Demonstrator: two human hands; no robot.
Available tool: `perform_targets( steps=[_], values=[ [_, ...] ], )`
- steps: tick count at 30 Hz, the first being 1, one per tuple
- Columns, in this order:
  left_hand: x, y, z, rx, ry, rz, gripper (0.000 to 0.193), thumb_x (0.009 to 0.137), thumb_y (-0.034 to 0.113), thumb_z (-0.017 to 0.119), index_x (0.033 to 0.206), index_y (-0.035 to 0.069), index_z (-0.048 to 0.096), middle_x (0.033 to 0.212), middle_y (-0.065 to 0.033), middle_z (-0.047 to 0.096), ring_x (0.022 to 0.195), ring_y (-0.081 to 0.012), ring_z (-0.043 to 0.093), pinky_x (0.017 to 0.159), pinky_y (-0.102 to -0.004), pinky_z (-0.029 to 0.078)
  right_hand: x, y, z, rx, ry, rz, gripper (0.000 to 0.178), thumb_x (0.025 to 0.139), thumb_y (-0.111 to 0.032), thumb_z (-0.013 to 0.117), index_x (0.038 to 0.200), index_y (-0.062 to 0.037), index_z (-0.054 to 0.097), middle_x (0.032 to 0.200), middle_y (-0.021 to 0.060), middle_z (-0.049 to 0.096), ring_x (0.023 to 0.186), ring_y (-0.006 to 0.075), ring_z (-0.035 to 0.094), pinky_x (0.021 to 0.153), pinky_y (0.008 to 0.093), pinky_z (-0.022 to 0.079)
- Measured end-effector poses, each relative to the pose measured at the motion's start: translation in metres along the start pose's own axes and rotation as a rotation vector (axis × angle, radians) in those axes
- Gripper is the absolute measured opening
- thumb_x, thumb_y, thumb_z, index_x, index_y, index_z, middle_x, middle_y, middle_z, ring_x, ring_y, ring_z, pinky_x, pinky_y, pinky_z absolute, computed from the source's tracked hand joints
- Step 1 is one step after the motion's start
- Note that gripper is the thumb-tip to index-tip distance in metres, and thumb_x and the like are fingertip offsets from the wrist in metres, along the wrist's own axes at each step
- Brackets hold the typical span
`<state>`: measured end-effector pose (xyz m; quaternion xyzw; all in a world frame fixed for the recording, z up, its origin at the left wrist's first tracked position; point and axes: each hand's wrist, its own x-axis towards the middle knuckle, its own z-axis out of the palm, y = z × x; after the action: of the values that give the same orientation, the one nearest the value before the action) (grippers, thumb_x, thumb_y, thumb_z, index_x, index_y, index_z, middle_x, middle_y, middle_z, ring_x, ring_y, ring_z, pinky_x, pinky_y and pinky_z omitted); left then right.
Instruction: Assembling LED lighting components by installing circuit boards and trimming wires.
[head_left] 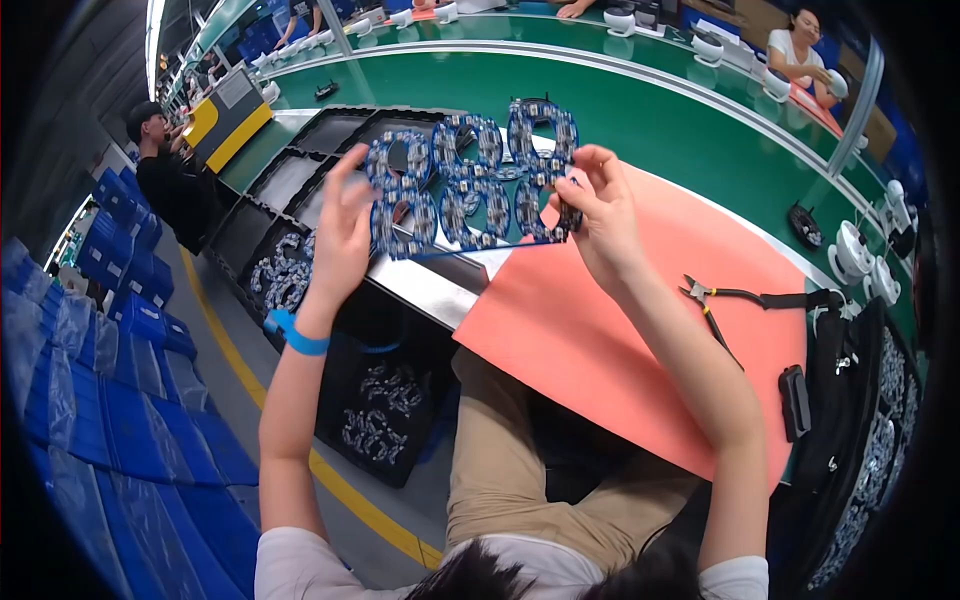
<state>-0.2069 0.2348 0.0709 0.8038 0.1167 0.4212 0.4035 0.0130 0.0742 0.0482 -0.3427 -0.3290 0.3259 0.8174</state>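
A panel of blue ring-shaped circuit boards (pixel 490 150), dotted with small parts, is raised in front of me above the bench. At its left edge is my left hand (pixel 345 225), with a blue wristband (pixel 305 340) below it; the fingertips are slightly blurred and close around the edge. My right hand (pixel 607 215) pinches the panel's right edge between thumb and fingers. Beneath the right forearm spreads a salmon-pink mat (pixel 660 240). Diagonal cutters (pixel 703 292) with black and yellow handles lie on it, jaws pointing left.
Behind the panel stands a black compartment tray (pixel 255 215); loose boards (pixel 283 272) fill its near section. More boards sit in a black bin (pixel 390 465) below the bench. A green conveyor (pixel 420 85) runs along the far side. Blue bins (pixel 130 400) line the left; co-workers sit beyond.
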Motion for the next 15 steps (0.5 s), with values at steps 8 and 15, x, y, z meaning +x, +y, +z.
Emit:
perform_targets(
  steps=[8, 15],
  values=[
    [0.022, -0.036, -0.053, -0.874, -0.132, -0.381, 0.053, 0.076, 0.007, 0.046, 0.127, -0.002, 0.034, 0.126, -0.0245, 0.045, 0.109, -0.0308, 0.052, 0.092, -0.0412, 0.043, 0.011, 0.040, 0.039, -0.358, -0.019, -0.373, 0.034, 0.083, 0.003, 0.054, 0.112, -0.0063, 0.038, 0.106, 0.0065, 0.043, 0.082, 0.0110, 0.049, 0.068, 0.0222, 0.043],
    [0.030, -0.058, -0.029, -0.217, 0.167, -0.269, 0.038, 0.084, 0.022, 0.062, 0.111, 0.008, 0.039, 0.080, -0.0011, 0.052, 0.066, -0.0068, 0.047, 0.061, -0.0240, 0.039, -0.016, 0.076, 0.061, -0.456, -0.053, -0.448, 0.031, 0.084, 0.005, 0.049, 0.111, -0.0045, 0.038, 0.107, 0.0079, 0.045, 0.092, 0.0146, 0.048, 0.072, 0.0248, 0.041]
  ],
)
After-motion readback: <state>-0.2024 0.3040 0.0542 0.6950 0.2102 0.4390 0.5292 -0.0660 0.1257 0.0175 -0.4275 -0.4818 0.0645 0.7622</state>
